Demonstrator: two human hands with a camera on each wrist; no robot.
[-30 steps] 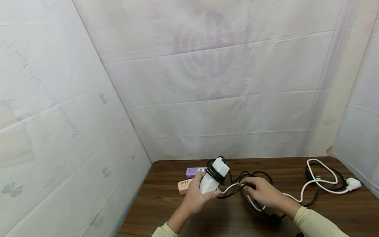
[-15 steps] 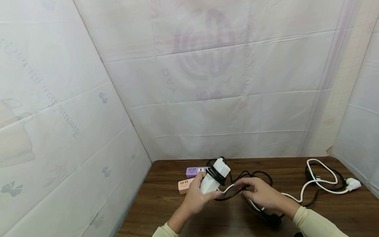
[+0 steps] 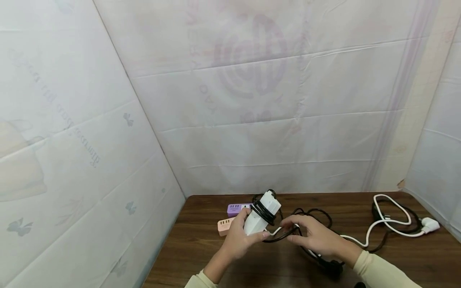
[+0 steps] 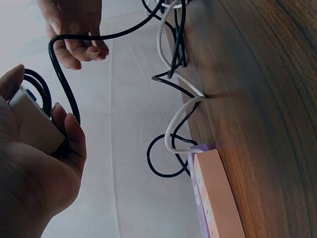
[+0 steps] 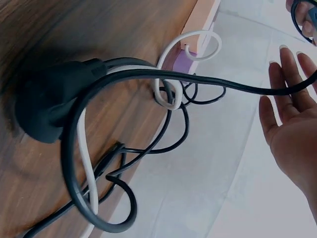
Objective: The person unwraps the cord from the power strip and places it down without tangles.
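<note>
— What is the left hand (image 3: 238,239) doing?
— It grips a white plastic power strip (image 3: 262,212) wound with black cable (image 3: 260,211), lifted above the brown wooden surface (image 3: 201,244).
— And the right hand (image 3: 312,236)?
— It pinches the loose black cable just beside the strip.

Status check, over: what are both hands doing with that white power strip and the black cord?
Left hand grips white power strip, black cord wound round it. Right hand holds the cord's loose run. White cable tangled with it on the table.
</note>
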